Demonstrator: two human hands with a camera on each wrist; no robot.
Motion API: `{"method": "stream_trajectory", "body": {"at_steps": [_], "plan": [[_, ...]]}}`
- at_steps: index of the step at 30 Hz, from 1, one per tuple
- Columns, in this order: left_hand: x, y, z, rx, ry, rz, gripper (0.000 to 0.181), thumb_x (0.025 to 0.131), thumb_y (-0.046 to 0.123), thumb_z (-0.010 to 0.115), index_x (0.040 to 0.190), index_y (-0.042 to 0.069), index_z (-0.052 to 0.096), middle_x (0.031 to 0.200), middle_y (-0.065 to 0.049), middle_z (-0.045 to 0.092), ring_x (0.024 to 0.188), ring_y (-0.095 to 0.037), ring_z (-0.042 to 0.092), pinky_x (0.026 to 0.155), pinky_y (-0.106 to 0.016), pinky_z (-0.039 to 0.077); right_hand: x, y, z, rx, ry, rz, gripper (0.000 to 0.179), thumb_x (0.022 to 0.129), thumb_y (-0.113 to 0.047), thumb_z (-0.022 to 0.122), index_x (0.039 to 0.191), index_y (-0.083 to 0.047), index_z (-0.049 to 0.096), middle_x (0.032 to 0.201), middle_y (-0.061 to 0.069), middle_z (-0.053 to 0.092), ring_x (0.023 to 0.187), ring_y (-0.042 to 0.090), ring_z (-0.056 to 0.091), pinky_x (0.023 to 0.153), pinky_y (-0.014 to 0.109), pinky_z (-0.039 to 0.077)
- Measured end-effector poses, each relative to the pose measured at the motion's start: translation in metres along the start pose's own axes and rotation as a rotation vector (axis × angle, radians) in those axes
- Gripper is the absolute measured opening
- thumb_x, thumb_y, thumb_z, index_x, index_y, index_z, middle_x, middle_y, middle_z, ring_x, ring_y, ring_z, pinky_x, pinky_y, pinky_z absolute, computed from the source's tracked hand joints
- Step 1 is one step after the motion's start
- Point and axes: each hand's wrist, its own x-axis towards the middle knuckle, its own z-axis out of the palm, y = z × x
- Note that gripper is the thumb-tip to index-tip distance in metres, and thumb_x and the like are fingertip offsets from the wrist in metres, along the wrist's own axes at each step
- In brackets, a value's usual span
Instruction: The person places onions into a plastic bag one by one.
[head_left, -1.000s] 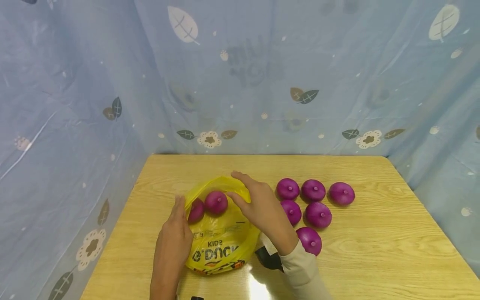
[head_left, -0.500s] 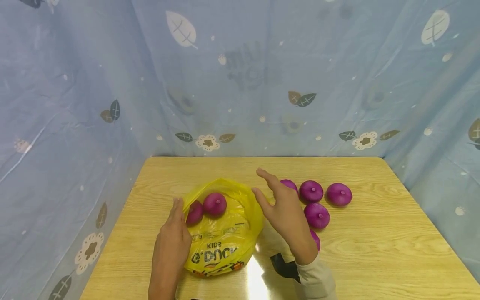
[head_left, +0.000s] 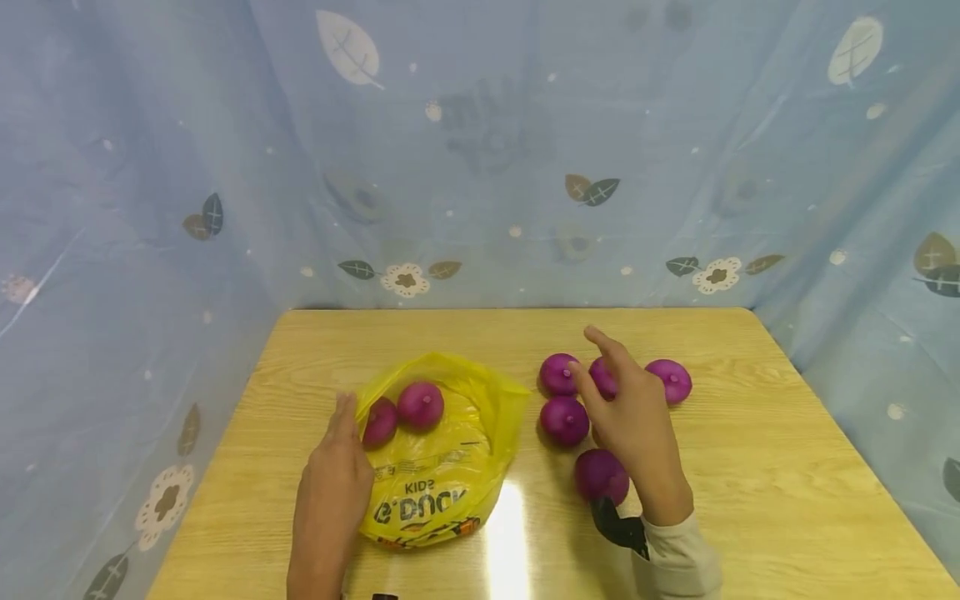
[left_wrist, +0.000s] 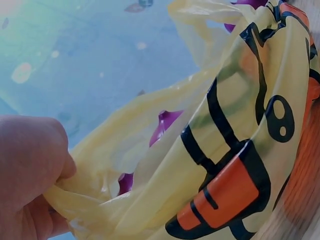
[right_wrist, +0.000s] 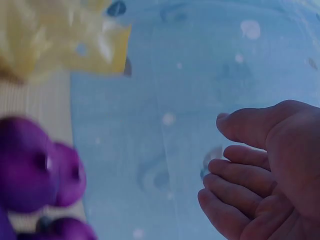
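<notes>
A yellow plastic bag with black lettering lies with its mouth spread, two purple onions inside. At the bag's left rim my left hand holds the edge; in the left wrist view the thumb and fingers of my left hand pinch the yellow film. My right hand is held over the loose onions on the right, thumb apart from the fingers. Nothing is in its grasp; in the right wrist view the palm of my right hand shows bare, with purple onions off to its left.
Several onions stand grouped on the wooden table, some partly behind my right hand and wrist. A blue patterned curtain encloses the table's back and sides. A black strap hangs at my right wrist.
My right hand has left the bag's right rim and moved right, over the loose onions. My left hand keeps its hold on the left rim.
</notes>
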Motion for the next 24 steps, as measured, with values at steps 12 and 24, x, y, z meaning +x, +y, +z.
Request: {"method": "stream_trajectory", "body": {"at_steps": [12,24], "plan": [[0.003,0.003,0.001,0.002,-0.012,0.004,0.054,0.116,0.015,0.027,0.17,0.011,0.021,0.174,-0.01,0.02,0.153,-0.041,0.034,0.12,-0.061,0.037,-0.01,0.043,-0.026,-0.115,0.08,0.148,0.055,0.1,-0.024,0.075,0.15,-0.006,0.058,0.094,0.021,0.07,0.056,0.03,0.052,0.049,0.043,0.05],[0.003,0.002,-0.002,-0.011,-0.014,-0.001,0.054,0.116,0.015,0.027,0.17,0.012,0.02,0.174,-0.008,0.019,0.154,-0.04,0.033,0.121,-0.062,0.035,-0.016,0.076,-0.032,-0.125,0.032,0.26,0.064,0.101,-0.028,0.073,0.155,-0.002,0.05,0.14,0.033,0.062,0.109,0.056,0.067,0.084,0.067,0.056]]}}
